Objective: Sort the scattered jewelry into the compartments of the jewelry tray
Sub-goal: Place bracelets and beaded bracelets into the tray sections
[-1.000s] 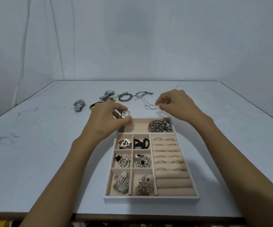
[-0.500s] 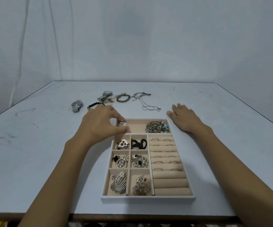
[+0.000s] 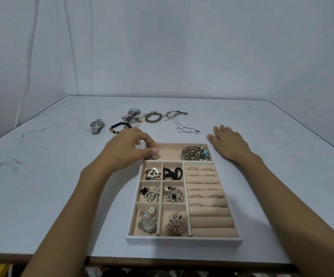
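The white jewelry tray [image 3: 184,240] with beige compartments lies in front of me. My left hand [image 3: 128,150] hovers over the left end of its long top compartment, thumb and fingers curled around a small watch [image 3: 150,157], mostly hidden and down at the compartment floor. Beside the tray's top right corner, my right hand [image 3: 229,145] lies flat on the table, holding nothing. A pile of bracelets [image 3: 195,153] fills the right end of that top compartment. Brooches and earrings sit in the small squares, and rings [image 3: 202,195] sit in the roll rows.
Loose pieces lie behind the tray: a steel watch [image 3: 97,125], a black bead bracelet [image 3: 118,126], another watch [image 3: 131,114], a brown bead bracelet [image 3: 153,117], a chain bracelet [image 3: 175,114] and a thin necklace [image 3: 188,129]. The table's front edge [image 3: 162,259] is close.
My right hand let go of the thin necklace and came down flat by the tray. My left hand lowered the small watch into the top compartment.
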A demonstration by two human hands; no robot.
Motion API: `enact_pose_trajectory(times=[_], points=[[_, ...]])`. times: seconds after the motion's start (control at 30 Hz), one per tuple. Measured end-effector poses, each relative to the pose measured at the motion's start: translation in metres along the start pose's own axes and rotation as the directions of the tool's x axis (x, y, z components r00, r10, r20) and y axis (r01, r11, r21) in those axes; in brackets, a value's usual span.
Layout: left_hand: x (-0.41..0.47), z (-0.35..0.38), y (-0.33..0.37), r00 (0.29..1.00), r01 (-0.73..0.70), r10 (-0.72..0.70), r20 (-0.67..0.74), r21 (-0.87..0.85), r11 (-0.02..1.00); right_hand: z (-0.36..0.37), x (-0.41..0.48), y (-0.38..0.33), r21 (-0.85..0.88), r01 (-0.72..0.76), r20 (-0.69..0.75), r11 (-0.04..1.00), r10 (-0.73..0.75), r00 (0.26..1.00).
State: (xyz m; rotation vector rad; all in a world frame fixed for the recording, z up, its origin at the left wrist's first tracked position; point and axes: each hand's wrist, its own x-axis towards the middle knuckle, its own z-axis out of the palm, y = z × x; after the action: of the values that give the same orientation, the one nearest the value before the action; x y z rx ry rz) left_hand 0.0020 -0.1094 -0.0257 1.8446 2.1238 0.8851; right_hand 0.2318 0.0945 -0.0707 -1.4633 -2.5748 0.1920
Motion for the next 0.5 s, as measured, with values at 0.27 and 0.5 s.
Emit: enact_pose_trajectory(times=[0.27, 0.5], points=[[-0.0016, 0.0009, 0.0027, 1.0, 0.005, -0.003, 0.03, -0.052, 0.999, 0.0022, 0.0031, 0.0025, -0.002, -0.002, -0.007, 1.0, 0.002, 1.0], [-0.0041, -0.0016, 0.0024, 0.999, 0.003, 0.001, 0.051, -0.086, 0.996, 0.0025, 0.0033, 0.0031, -0.005, 0.009, -0.01, 1.0, -0.009, 1.0]])
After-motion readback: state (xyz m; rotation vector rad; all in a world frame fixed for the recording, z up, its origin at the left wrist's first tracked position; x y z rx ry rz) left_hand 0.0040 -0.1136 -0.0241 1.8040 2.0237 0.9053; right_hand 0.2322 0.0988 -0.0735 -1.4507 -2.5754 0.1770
